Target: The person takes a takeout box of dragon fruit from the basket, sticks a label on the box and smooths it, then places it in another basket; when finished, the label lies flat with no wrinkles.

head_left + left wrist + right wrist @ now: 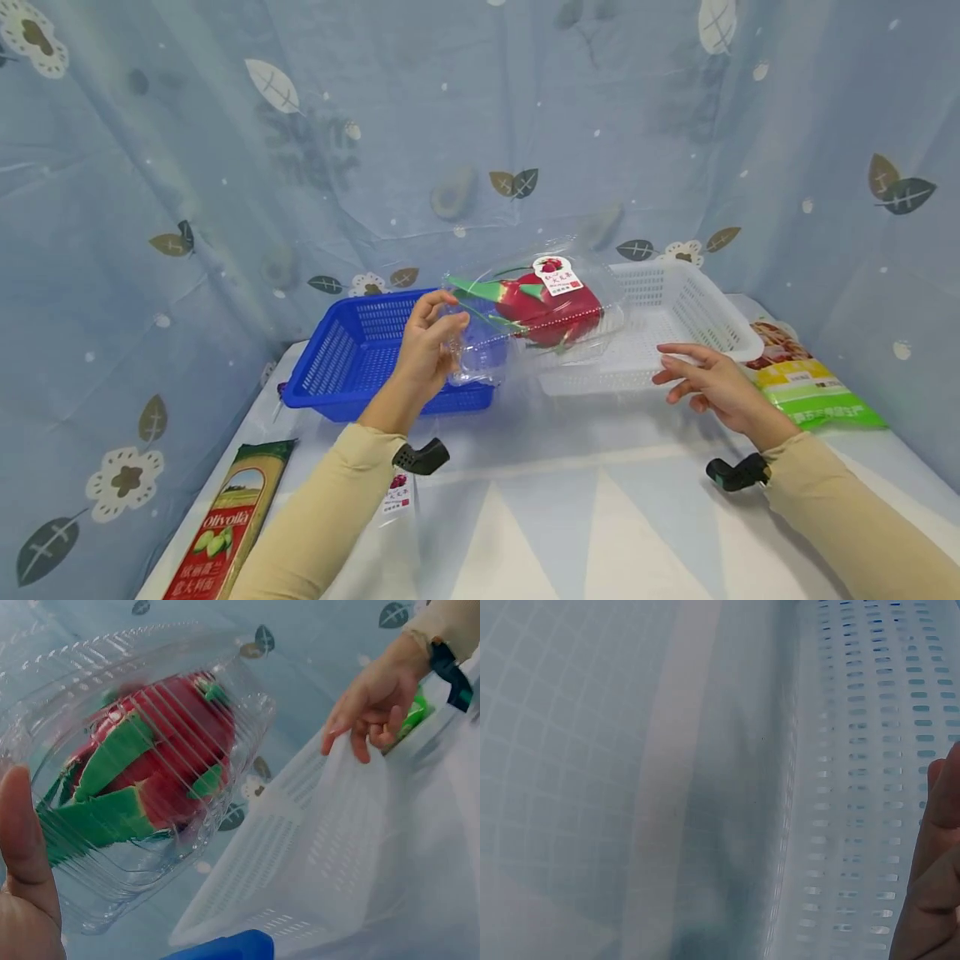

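My left hand [426, 350] pinches the left end of a clear plastic clamshell box [474, 360], thumb in front. Inside the box lies a red dragon fruit [551, 321] with green scales; a white label [561, 277] is stuck on top. The box is held up, tilted, above the gap between a blue basket [322, 367] and a white basket [667, 312], overlapping both in the head view. My right hand [712, 387] holds nothing, fingers loosely bent, by the front right of the white basket. In the left wrist view its fingertips [360, 746] overlap that basket's rim.
A pack of Olivoilà spaghetti [225, 525] lies at the front left. Right of the white basket rests a green and yellow food bag [813, 387]. A small printed label [397, 493] shows beside my left sleeve. A patterned blue curtain [480, 125] hangs close behind the baskets.
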{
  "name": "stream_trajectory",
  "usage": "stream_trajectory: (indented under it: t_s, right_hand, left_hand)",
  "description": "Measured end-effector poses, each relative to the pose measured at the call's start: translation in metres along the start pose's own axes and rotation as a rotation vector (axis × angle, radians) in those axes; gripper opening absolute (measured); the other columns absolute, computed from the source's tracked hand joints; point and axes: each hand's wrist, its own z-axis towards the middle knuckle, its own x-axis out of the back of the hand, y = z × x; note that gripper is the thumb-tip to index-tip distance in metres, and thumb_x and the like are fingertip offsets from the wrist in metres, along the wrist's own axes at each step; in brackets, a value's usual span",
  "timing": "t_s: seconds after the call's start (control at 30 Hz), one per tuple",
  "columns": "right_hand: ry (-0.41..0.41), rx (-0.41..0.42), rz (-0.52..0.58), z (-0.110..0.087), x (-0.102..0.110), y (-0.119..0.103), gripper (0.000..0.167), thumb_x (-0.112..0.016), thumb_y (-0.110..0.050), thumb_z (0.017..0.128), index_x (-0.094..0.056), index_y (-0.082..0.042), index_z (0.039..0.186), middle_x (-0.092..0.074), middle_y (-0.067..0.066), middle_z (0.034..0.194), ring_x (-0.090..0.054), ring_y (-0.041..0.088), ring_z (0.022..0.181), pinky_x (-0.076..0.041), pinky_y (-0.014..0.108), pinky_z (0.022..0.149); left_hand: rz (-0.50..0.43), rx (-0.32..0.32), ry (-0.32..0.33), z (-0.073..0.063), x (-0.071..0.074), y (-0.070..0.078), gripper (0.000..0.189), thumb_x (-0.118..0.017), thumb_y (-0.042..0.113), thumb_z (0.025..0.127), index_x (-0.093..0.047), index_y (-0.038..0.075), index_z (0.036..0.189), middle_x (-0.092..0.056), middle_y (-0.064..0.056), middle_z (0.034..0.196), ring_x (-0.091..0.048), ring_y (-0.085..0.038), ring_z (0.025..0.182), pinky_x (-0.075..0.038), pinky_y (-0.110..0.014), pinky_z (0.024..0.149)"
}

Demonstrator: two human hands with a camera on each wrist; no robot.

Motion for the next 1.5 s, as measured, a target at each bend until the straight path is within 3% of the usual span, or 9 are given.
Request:
stream_trajectory:
  t_s: [0.2,0.43,0.63,0.73,1.0,1.23,1.37,1.5]
  right_hand:
    - [0.009,-0.004,-0.034,-0.001,0.005,0.001,0.035,-0.055,-0.036,0.101,-0.050,-0.031,0.135,-0.075,-0.012,0.096,-0.069,0.010,0.071,-0.043,0.019,0.049]
    - [-0.006,-0.001,-0.030,0.003,0.001,-0.003,0.028,-0.054,-0.037,0.101,-0.052,-0.036,0.128,-0.075,-0.011,0.098,-0.069,0.010,0.072,-0.044,0.019,0.049]
    - [-0.002,-0.005,-0.026,0.004,-0.001,-0.002,0.025,-0.055,-0.036,0.101,-0.055,-0.036,0.125,-0.075,-0.011,0.097,-0.069,0.009,0.071,-0.044,0.018,0.049]
    - [-0.006,-0.005,-0.020,0.006,-0.002,-0.001,0.022,-0.055,-0.036,0.101,-0.055,-0.038,0.123,-0.075,-0.011,0.097,-0.069,0.009,0.071,-0.044,0.018,0.050]
    - [-0.012,0.012,-0.007,0.007,-0.003,-0.001,0.024,-0.055,-0.035,0.101,-0.056,-0.035,0.125,-0.075,-0.011,0.097,-0.069,0.009,0.071,-0.044,0.018,0.049]
    - [0.003,-0.003,-0.009,0.004,-0.002,-0.003,0.021,-0.055,-0.034,0.101,-0.057,-0.037,0.121,-0.076,-0.010,0.096,-0.069,0.009,0.071,-0.044,0.018,0.049]
    - [-0.001,-0.003,-0.005,0.003,-0.002,-0.003,0.022,-0.055,-0.034,0.101,-0.057,-0.036,0.123,-0.076,-0.010,0.097,-0.069,0.009,0.071,-0.043,0.018,0.049]
    - [-0.002,-0.010,-0.013,0.002,-0.002,-0.001,0.023,-0.055,-0.035,0.101,-0.056,-0.036,0.123,-0.076,-0.010,0.098,-0.069,0.010,0.072,-0.043,0.019,0.049]
  left_hand:
    - [-0.023,-0.018,-0.047,0.043,-0.025,-0.014,0.027,-0.061,0.001,0.085,-0.060,0.028,0.092,-0.042,-0.012,0.145,-0.046,-0.002,0.053,-0.034,-0.014,0.032]
    - [-0.038,-0.020,-0.067,0.081,-0.047,-0.027,0.024,-0.061,0.001,0.086,-0.059,0.025,0.093,-0.044,-0.007,0.139,-0.037,-0.004,0.039,-0.033,-0.015,0.032]
    - [-0.078,-0.018,-0.091,0.110,-0.062,-0.045,0.025,-0.059,-0.003,0.087,-0.058,0.022,0.092,-0.054,-0.002,0.096,-0.037,-0.004,0.036,-0.032,-0.016,0.032]
    - [-0.054,-0.010,-0.097,0.122,-0.068,-0.054,0.024,-0.060,-0.001,0.086,-0.058,0.023,0.091,-0.055,-0.001,0.089,-0.037,-0.004,0.036,-0.032,-0.017,0.034]
    - [-0.036,0.057,-0.088,0.137,-0.081,-0.079,0.026,-0.060,0.000,0.086,-0.058,0.025,0.090,-0.056,-0.001,0.083,-0.035,-0.004,0.035,-0.033,-0.017,0.034]
    - [-0.003,0.097,-0.078,0.142,-0.087,-0.094,0.023,-0.061,0.001,0.088,-0.059,0.024,0.091,-0.057,-0.001,0.093,-0.035,-0.006,0.034,-0.035,-0.019,0.034]
    - [0.028,0.104,-0.078,0.144,-0.089,-0.098,0.021,-0.062,0.003,0.086,-0.059,0.023,0.093,-0.058,0.002,0.086,-0.036,-0.006,0.035,-0.036,-0.020,0.036]
    - [0.042,0.114,-0.082,0.145,-0.090,-0.102,0.021,-0.061,0.002,0.086,-0.058,0.021,0.094,-0.052,0.003,0.066,-0.036,-0.006,0.033,-0.037,-0.021,0.035]
